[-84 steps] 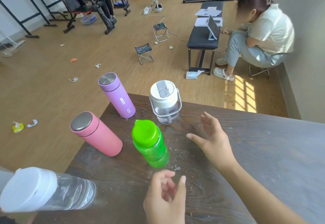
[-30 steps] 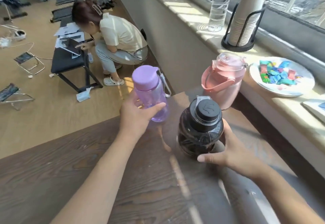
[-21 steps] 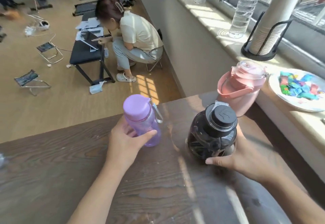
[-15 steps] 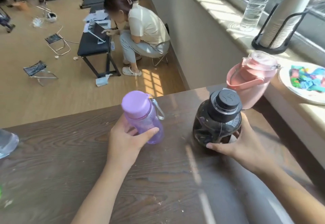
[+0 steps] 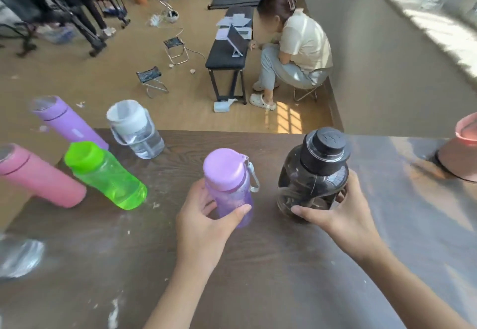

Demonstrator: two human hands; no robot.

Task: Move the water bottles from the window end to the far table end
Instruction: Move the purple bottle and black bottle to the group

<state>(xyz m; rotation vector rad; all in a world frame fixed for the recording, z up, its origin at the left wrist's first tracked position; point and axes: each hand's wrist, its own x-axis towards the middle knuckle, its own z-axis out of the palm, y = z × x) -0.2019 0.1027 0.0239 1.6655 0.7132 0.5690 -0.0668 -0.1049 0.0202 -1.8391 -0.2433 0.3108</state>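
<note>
My left hand grips a small translucent purple bottle with a purple lid and a strap, over the middle of the dark wooden table. My right hand is wrapped around the base of a round black jug with a black cap, just right of it. At the table's left end stand a green bottle, a pink flask, a purple flask and a clear white-lidded bottle. A pink jug sits at the right edge.
A blurred clear bottle lies at the left edge of the table. Beyond the table a person sits by a black bench. Folding stools and gym equipment stand on the wooden floor. A sunlit window sill runs along the right.
Both hands have carried the purple bottle and the black jug leftward away from the window. The view has swung left, bringing the bottles at the left end into sight.
</note>
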